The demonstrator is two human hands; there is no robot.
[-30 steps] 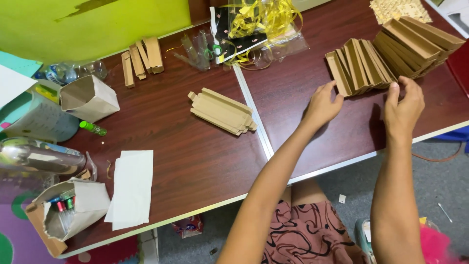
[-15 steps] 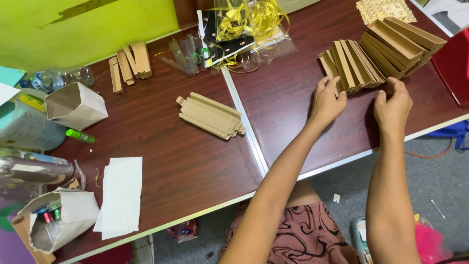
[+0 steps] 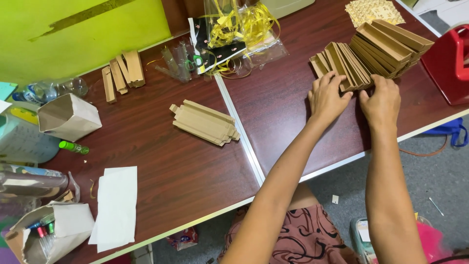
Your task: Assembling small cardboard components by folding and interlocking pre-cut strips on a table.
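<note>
From the head camera I see both hands working at a fanned row of flat brown cardboard pieces [image 3: 342, 66] that stands on the dark wooden surface [image 3: 146, 146], and I take that row as my landmark. The left hand [image 3: 326, 98] lies against the near side of the row, fingers spread and curled over the front pieces, touching them; the right hand [image 3: 382, 100] sits just beside it at the row's right end, fingers bent onto the card edges (whether either hand actually pinches a piece I cannot tell, since the fingertips are hidden behind the card). Touching the row on its far right side is a stack of open brown cardboard trays [image 3: 395, 44], tilted and overlapping. Beyond that stack lies a patterned tan sheet [image 3: 373, 10], and to the right of it a red object [image 3: 449, 63] sits at the surface's edge. Left of the row, well apart, a bundle of flat folded cardboard strips [image 3: 205, 122] lies across the surface, just left of a pale seam. Behind it and left of the row is a heap of clear wrap with yellow ribbon [image 3: 239, 29]. Far to the left are a few loose cardboard pieces [image 3: 122, 73], an open paper bag [image 3: 68, 117], a green marker [image 3: 73, 146] and a white paper sheet [image 3: 115, 205].
</note>
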